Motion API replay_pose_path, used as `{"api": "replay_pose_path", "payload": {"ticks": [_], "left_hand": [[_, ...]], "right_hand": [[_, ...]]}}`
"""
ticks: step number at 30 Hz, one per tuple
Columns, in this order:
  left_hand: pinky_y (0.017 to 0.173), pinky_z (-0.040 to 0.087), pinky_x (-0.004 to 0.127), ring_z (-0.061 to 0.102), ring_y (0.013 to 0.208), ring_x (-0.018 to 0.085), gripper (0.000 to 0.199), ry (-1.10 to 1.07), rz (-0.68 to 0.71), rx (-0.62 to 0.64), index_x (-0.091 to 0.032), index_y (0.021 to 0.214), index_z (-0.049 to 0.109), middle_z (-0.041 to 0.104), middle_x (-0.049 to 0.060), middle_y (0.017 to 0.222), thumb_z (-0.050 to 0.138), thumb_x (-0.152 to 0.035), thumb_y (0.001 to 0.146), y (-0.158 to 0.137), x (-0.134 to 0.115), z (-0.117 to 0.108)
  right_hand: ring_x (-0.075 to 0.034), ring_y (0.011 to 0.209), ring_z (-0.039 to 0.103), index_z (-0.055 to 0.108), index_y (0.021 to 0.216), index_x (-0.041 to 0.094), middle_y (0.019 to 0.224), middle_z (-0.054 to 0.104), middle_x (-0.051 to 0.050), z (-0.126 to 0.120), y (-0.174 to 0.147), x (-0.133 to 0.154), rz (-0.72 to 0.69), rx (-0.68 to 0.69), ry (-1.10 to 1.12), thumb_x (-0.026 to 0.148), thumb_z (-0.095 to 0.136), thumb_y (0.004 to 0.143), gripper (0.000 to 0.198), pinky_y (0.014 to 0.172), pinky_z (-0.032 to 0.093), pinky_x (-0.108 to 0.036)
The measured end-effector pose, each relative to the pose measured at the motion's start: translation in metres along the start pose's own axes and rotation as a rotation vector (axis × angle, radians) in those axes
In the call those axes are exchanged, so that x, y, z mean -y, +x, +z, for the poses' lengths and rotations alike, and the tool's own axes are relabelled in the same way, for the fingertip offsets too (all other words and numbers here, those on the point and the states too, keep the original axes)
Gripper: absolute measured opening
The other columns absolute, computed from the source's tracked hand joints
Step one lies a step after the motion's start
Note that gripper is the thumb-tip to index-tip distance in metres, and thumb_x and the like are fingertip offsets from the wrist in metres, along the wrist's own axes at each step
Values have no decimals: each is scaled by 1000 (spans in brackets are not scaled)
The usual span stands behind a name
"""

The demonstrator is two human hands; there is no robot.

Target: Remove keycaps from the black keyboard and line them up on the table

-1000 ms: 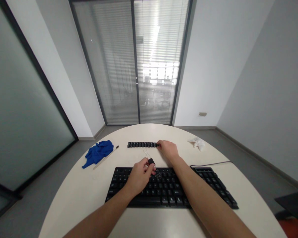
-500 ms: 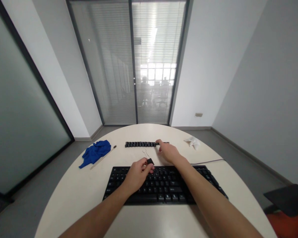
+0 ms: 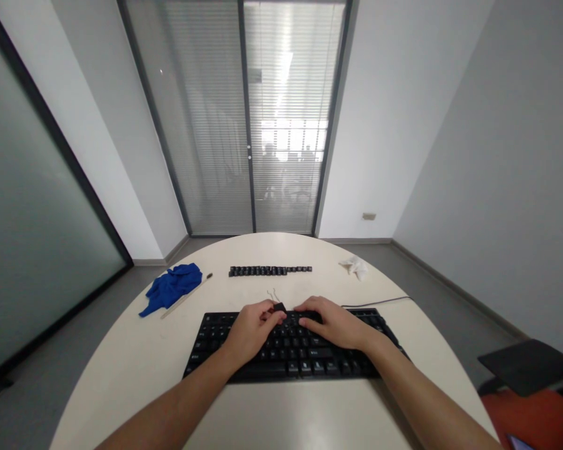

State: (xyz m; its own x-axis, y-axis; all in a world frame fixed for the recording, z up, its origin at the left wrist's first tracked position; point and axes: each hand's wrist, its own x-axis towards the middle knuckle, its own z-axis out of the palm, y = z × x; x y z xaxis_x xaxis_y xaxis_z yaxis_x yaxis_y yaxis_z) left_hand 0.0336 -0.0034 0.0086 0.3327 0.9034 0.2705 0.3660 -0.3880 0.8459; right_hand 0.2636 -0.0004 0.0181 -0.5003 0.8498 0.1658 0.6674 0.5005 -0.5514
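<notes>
Across the near part of the table lies a black keyboard (image 3: 304, 370), its middle partly covered by my hands. My left hand (image 3: 251, 330) is closed around the black handle of a wire keycap puller (image 3: 279, 307), whose thin wire prongs point away from me. On the upper right half of the keyboard rests my right hand (image 3: 333, 322), thumb and fingers apart, with nothing visible between them. Beyond the keyboard, loose black keycaps (image 3: 258, 271) stand in two tight rows, the far row reaching further right.
A blue cloth (image 3: 171, 287) and a thin brush (image 3: 186, 296) lie on the left of the round table (image 3: 122, 369). Crumpled white tissue (image 3: 355, 267) sits at the right. The keyboard cable (image 3: 380, 303) runs rightward. A chair (image 3: 528, 412) stands at the lower right.
My right hand has come back from the keycap rows to the keyboard. My left hand still grips the keycap puller, and the view has shifted slightly.
</notes>
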Motion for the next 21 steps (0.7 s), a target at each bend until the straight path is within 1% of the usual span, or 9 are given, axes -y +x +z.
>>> {"api": "replay_pose_path", "payload": {"ticks": [4,9,12,16,21], "left_hand": [[60,38,26,58,63,17,28,186,45,-13,-18,71,64,64,0,66,54,-36,90,-2,-4,-4],[60,35,25,55,63,16,28,273,48,-25,-18,69,58,60,-1,64,52,-33,91,-2,-8,-7],[61,36,25,55,64,16,27,292,60,-40,-18,72,60,61,0,68,50,-33,92,-2,-8,-7],[63,37,26,56,67,17,26,260,52,-42,-18,76,62,63,1,71,50,-34,93,-1,-3,-6],[59,35,25,54,63,16,27,235,31,6,-18,72,59,60,-1,66,50,-34,92,0,1,-4]], "right_hand": [[-21,107,59,65,117,22,113,67,-6,6,2,5,-23,-16,19,35,55,92,30,99,42,-33],[-22,104,59,66,115,23,111,68,-5,13,7,10,-81,-9,19,34,55,93,27,96,44,-35],[-23,103,59,66,115,24,110,68,-5,18,10,12,-84,-27,17,34,55,92,27,94,44,-36],[-23,103,58,65,116,26,110,68,-4,22,12,14,-81,-33,15,33,56,92,26,95,43,-36],[-22,103,59,64,112,24,109,68,-5,23,12,14,-84,-32,23,32,55,92,23,93,44,-36]]}}
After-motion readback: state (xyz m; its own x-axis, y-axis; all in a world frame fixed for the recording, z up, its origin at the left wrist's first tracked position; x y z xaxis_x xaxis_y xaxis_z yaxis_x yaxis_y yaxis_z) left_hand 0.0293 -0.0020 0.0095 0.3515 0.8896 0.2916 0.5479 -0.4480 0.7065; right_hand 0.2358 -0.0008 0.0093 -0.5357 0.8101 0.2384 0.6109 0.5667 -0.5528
